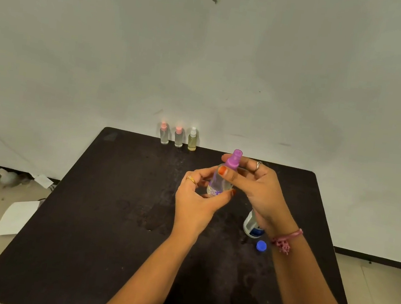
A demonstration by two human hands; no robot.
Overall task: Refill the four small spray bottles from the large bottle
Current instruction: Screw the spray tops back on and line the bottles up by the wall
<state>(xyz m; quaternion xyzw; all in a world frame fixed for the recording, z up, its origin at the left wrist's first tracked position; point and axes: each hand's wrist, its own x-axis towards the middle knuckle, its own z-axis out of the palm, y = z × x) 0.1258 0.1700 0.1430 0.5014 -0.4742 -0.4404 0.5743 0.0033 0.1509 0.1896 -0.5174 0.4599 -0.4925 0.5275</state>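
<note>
left hand (194, 197): fingers curled round base of purple-capped spray bottle (222, 177), held above mid surface (99, 215)
right hand (257, 187): pinches its purple top
large bottle (252, 226): near right, mostly hidden, probably uncapped
blue cap (261, 246): beside it
three small bottles (178, 137): far edge

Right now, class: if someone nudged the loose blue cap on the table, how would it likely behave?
The blue cap looks small and plastic, so probably light and easily slid. It seems round, so it might roll if tipped onto its edge. The table shows wet patches, which could let it skid.
</note>
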